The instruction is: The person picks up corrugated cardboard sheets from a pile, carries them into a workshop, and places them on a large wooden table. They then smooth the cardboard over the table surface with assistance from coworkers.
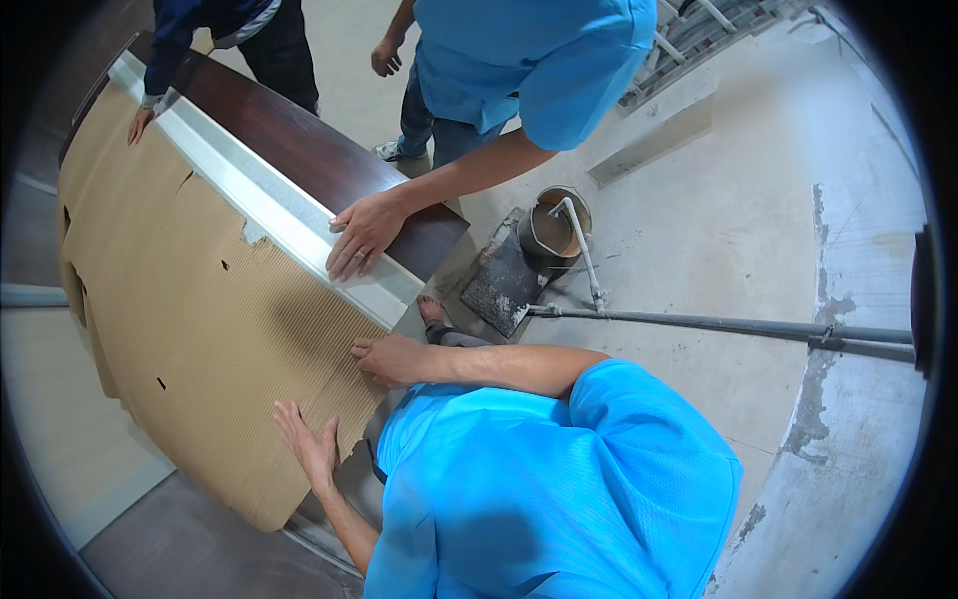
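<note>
Both hands flat, fingers open: left hand [311,447] at cardboard's [180,299] 5 o'clock edge, right hand [391,357] at 3. Press evenly.

Tan, finely ribbed cardboard [190,299] fills the frame's left. A pale grey-white strip [269,200] edges a dark reddish-brown panel [299,140] at upper centre. Bright blue shirts [559,489] sit at top and bottom; the floor [718,230] is mottled grey.

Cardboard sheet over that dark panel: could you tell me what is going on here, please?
The person's left hand and right hand lie flat on the cardboard sheet, which covers a dark wooden panel. A co-worker's hand presses on the pale strip along the cardboard's edge. Another person's hand rests at the far end.
</note>
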`<control>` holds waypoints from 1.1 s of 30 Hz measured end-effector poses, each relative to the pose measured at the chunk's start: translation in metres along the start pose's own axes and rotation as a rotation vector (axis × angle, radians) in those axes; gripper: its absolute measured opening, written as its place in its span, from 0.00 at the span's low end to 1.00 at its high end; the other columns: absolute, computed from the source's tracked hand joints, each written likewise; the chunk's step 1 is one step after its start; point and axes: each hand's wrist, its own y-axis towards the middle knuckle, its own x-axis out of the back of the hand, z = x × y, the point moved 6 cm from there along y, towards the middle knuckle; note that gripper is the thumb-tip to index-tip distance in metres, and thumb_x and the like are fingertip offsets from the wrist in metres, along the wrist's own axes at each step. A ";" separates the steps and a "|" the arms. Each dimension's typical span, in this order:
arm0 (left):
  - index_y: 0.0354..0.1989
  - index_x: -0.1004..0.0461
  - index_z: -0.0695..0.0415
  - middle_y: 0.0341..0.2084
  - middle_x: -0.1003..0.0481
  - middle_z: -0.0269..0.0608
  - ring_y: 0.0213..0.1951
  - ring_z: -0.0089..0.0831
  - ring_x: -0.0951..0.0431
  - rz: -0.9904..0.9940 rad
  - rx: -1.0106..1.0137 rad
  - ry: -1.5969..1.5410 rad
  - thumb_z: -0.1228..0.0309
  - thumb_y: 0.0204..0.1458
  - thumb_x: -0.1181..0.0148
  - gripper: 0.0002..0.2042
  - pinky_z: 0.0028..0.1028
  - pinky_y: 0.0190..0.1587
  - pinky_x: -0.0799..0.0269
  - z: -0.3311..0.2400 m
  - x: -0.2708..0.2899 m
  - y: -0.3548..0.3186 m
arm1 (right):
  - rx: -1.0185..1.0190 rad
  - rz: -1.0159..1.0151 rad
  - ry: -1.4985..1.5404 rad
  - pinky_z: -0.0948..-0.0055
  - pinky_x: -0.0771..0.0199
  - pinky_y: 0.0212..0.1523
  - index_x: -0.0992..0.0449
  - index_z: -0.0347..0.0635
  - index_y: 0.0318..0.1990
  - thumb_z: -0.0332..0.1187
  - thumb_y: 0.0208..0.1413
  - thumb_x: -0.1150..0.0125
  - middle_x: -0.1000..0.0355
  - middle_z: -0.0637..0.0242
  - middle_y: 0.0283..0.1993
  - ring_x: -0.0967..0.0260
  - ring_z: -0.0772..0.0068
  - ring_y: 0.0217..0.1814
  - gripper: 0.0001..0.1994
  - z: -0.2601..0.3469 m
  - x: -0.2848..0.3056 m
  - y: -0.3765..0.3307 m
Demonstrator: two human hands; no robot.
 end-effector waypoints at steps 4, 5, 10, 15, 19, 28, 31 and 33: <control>0.73 0.48 0.59 0.75 0.58 0.56 0.75 0.55 0.61 0.025 -0.038 0.150 0.61 0.43 0.25 0.49 0.53 0.73 0.62 0.004 0.000 0.001 | -0.025 -0.079 -0.005 0.61 0.21 0.48 0.25 0.37 0.39 0.32 0.47 0.35 0.34 0.59 0.55 0.37 0.57 0.62 0.13 -0.001 0.003 -0.001; 0.72 0.48 0.59 0.75 0.58 0.56 0.75 0.55 0.61 0.023 -0.074 0.074 0.60 0.44 0.26 0.48 0.54 0.73 0.62 0.002 0.002 -0.001 | -0.040 0.021 0.039 0.61 0.21 0.48 0.26 0.37 0.40 0.32 0.48 0.36 0.34 0.58 0.56 0.37 0.56 0.63 0.12 0.000 -0.002 -0.001; 0.72 0.46 0.59 0.75 0.58 0.54 0.76 0.54 0.62 0.062 0.053 -0.014 0.55 0.47 0.29 0.46 0.56 0.73 0.61 0.004 0.006 -0.011 | -0.002 -0.022 0.044 0.58 0.20 0.47 0.25 0.38 0.41 0.32 0.54 0.40 0.32 0.58 0.57 0.34 0.54 0.63 0.09 0.008 0.006 -0.007; 0.72 0.45 0.57 0.75 0.58 0.53 0.76 0.53 0.62 0.078 0.077 -0.066 0.50 0.49 0.31 0.45 0.55 0.73 0.60 0.001 0.006 -0.015 | -0.012 0.116 0.003 0.54 0.23 0.52 0.28 0.39 0.45 0.32 0.54 0.38 0.30 0.55 0.57 0.34 0.48 0.65 0.12 0.005 -0.004 -0.009; 0.71 0.44 0.56 0.75 0.57 0.53 0.76 0.53 0.61 0.061 0.079 -0.085 0.49 0.50 0.32 0.44 0.55 0.73 0.60 -0.001 0.006 -0.014 | 0.008 0.139 -0.024 0.56 0.22 0.51 0.27 0.39 0.48 0.33 0.55 0.38 0.31 0.56 0.56 0.32 0.53 0.63 0.14 0.002 -0.008 -0.006; 0.71 0.43 0.58 0.75 0.56 0.54 0.75 0.54 0.60 0.020 0.055 -0.093 0.51 0.50 0.32 0.43 0.57 0.72 0.58 0.004 -0.004 -0.013 | 0.010 0.069 -0.068 0.57 0.21 0.50 0.25 0.37 0.47 0.34 0.56 0.39 0.32 0.58 0.57 0.31 0.53 0.62 0.13 0.000 -0.014 -0.005; 0.71 0.44 0.59 0.75 0.56 0.54 0.75 0.54 0.60 0.006 0.044 -0.095 0.52 0.50 0.32 0.43 0.57 0.72 0.58 0.005 -0.006 -0.016 | -0.057 0.192 -0.052 0.59 0.24 0.55 0.26 0.38 0.52 0.35 0.57 0.39 0.34 0.55 0.64 0.34 0.52 0.65 0.17 -0.005 -0.022 -0.009; 0.71 0.44 0.59 0.75 0.56 0.54 0.75 0.54 0.60 0.000 0.041 -0.101 0.53 0.50 0.32 0.42 0.56 0.72 0.59 0.005 -0.008 -0.019 | -0.063 0.201 -0.033 0.59 0.25 0.57 0.26 0.39 0.53 0.36 0.57 0.39 0.33 0.53 0.65 0.34 0.51 0.65 0.18 -0.006 -0.024 -0.011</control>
